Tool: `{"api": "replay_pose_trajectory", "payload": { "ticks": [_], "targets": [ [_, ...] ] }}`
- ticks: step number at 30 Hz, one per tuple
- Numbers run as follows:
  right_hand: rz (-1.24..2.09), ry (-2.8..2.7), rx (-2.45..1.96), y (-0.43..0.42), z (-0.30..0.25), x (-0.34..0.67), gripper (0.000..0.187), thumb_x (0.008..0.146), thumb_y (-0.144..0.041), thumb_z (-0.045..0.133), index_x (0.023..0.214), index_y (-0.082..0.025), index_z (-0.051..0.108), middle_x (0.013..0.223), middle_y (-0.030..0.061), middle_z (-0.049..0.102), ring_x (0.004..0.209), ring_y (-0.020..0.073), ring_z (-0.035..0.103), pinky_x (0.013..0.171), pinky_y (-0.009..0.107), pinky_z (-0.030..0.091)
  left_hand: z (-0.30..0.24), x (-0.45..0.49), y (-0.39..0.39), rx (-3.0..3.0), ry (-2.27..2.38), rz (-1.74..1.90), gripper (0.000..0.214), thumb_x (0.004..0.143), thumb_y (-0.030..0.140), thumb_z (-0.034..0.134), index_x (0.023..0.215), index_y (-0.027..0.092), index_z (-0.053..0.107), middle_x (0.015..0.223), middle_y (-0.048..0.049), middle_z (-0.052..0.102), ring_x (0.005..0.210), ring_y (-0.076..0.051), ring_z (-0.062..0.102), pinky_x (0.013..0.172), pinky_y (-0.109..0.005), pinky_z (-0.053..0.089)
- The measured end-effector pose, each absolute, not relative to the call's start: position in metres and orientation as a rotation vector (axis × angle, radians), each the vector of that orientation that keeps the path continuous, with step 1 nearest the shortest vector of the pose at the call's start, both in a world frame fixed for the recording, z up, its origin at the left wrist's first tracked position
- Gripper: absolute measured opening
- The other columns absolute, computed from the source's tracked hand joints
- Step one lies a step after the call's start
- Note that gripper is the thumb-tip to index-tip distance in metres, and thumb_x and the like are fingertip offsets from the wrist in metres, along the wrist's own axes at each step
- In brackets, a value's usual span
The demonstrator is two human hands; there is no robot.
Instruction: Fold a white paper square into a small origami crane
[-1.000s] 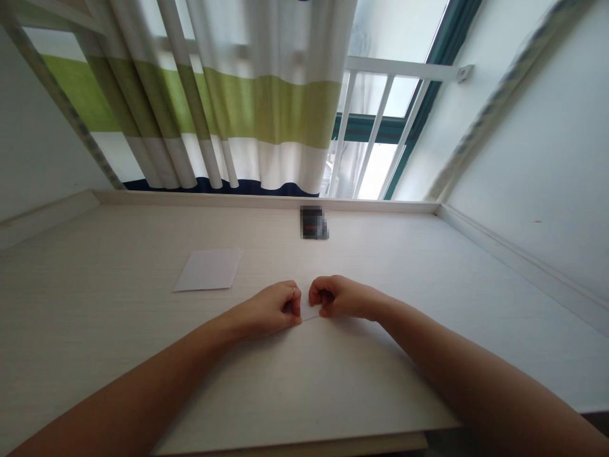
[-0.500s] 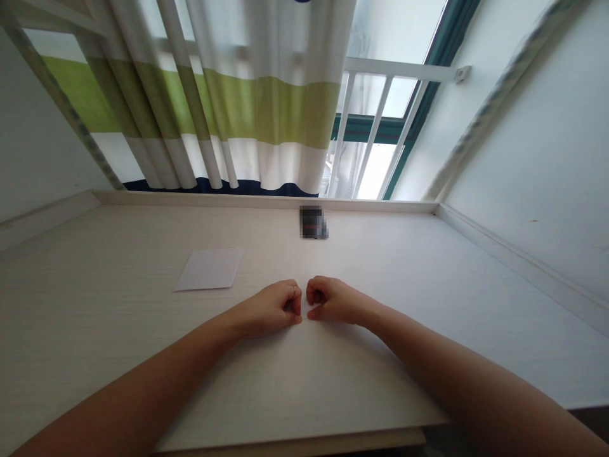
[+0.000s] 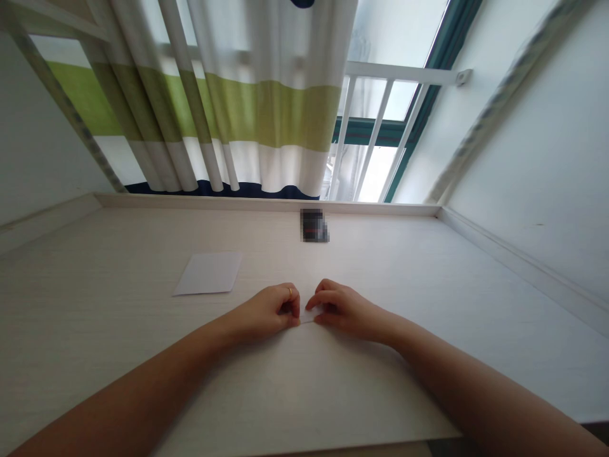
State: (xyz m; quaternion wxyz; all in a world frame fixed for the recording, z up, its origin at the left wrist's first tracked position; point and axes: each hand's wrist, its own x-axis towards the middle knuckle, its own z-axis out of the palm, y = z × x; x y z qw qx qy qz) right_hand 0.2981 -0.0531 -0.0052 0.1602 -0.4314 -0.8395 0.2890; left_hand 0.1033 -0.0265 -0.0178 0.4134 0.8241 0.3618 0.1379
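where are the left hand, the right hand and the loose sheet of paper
left hand [image 3: 274, 310]: head view, back of the hand
right hand [image 3: 348, 311]: head view, back of the hand
sheet of paper [image 3: 208, 273]: head view, middle of its top face

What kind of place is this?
Probably a room in a home, beside a window, though that's a guess. The cues: a white curtain with a green band, a teal-framed window behind a white railing, and a broad, pale tabletop with a raised back edge.
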Motion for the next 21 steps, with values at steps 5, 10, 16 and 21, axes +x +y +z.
{"api": "replay_pose_trajectory", "payload": {
  "ticks": [5,10,16,21],
  "targets": [
    [0.544,-2.622,-1.129,-0.067,0.003,0.292,0.015,0.078,-0.019,0.05,0.08,-0.015,0.064,0.087,0.0078,0.05,0.075,0.015,0.049,0.072,0.03,0.041,-0.017,0.101,-0.025,2.149,0.962,0.408,0.003,0.069,0.019,0.052,0.069,0.016,0.052,0.074,0.0001,0.053,0.067,-0.012,0.048,0.063,-0.024,0.039],
    [0.414,-2.717,-1.077,-0.075,0.012,0.291,0.017,0.076,-0.027,0.054,0.081,-0.015,0.064,0.091,0.0102,0.051,0.086,0.02,0.046,0.078,0.035,0.039,-0.016,0.102,-0.026,2.366,0.949,0.572,0.006,0.073,0.016,0.05,0.071,0.017,0.056,0.08,-0.0027,0.056,0.082,-0.015,0.049,0.077,-0.027,0.038],
    [0.494,-2.734,-1.153,-0.078,0.016,0.288,0.018,0.078,-0.027,0.052,0.087,-0.015,0.063,0.085,0.0092,0.052,0.079,0.0181,0.049,0.073,0.032,0.039,-0.015,0.104,-0.035,2.43,1.107,0.651,0.008,0.075,0.02,0.048,0.073,0.018,0.056,0.08,-0.0025,0.056,0.079,-0.015,0.049,0.073,-0.027,0.039],
    [0.561,-2.751,-1.205,-0.078,0.014,0.285,0.018,0.079,-0.025,0.05,0.087,-0.013,0.061,0.078,0.0082,0.054,0.075,0.0174,0.05,0.07,0.03,0.039,-0.013,0.105,-0.048,2.413,1.17,0.504,0.008,0.072,0.021,0.049,0.07,0.019,0.056,0.068,0.001,0.056,0.06,-0.012,0.049,0.057,-0.024,0.038]
  ]
}}
